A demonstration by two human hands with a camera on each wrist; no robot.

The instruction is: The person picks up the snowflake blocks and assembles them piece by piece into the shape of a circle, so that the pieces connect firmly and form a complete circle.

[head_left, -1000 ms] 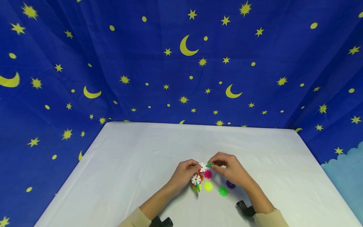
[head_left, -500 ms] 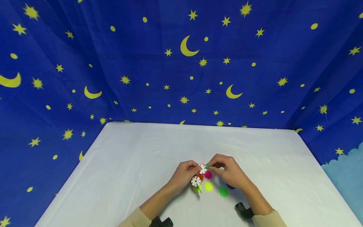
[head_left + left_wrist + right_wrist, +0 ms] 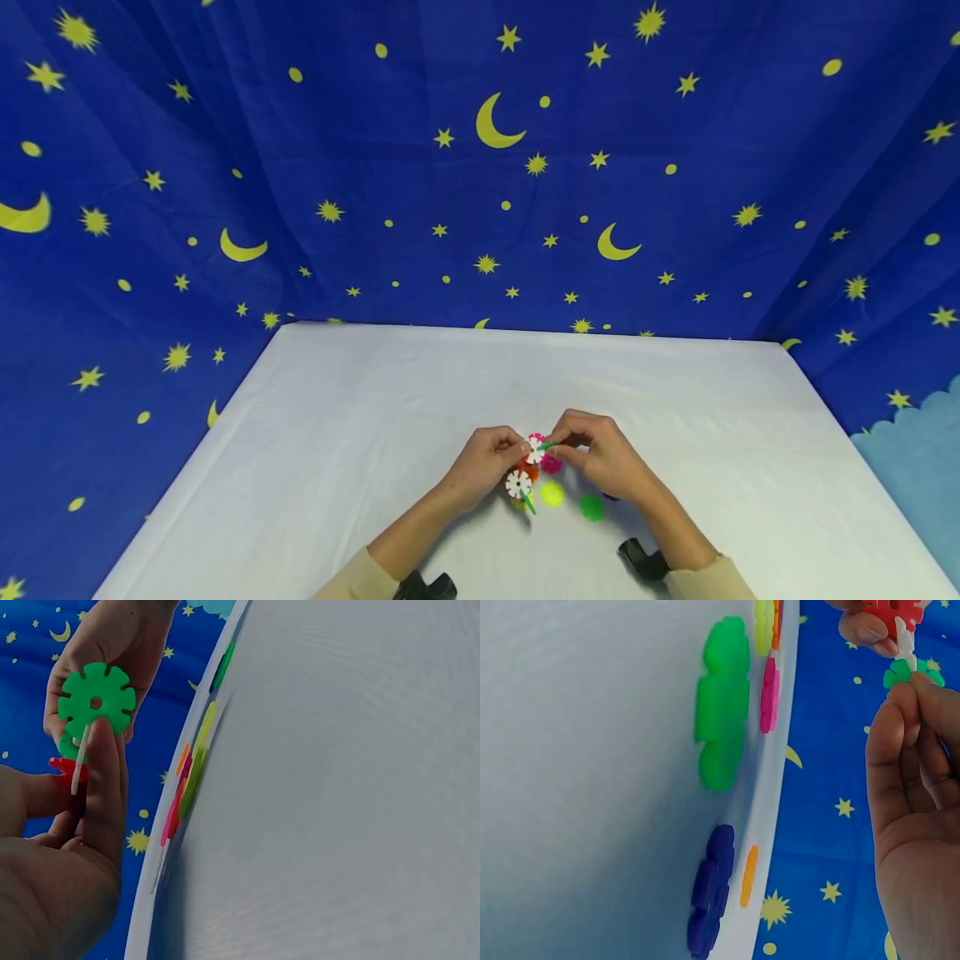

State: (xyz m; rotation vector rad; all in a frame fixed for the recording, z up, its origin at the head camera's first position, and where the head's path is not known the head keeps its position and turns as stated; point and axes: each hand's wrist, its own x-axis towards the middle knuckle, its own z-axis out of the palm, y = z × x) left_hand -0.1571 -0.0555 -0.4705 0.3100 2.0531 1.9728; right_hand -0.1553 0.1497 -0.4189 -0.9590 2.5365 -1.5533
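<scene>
My left hand (image 3: 480, 471) pinches a string of joined notched discs. It includes a red disc (image 3: 71, 768), a white disc (image 3: 534, 451) seen edge-on in the left wrist view, and lower down a second white disc (image 3: 517, 483) with a green disc (image 3: 528, 502) slotted into it. My right hand (image 3: 607, 458) pinches another green disc (image 3: 897, 673) between thumb and fingertips. That disc's edge meets the upper white disc's rim; I cannot tell how deep it sits in the notch. Both hands are above the table, close together.
Loose notched discs lie on the white table (image 3: 360, 417) below the hands: pink (image 3: 552, 464), yellow (image 3: 552, 493), bright green (image 3: 592, 507), dark purple (image 3: 712, 892) and orange (image 3: 748, 876) among them. Black wrist devices (image 3: 643, 560) sit by both forearms. A starry blue cloth (image 3: 420, 183) surrounds the table.
My right hand has come slightly left and down, bringing its green disc from beside the upper white disc to overlap it. The left hand's discs have dropped a little in view.
</scene>
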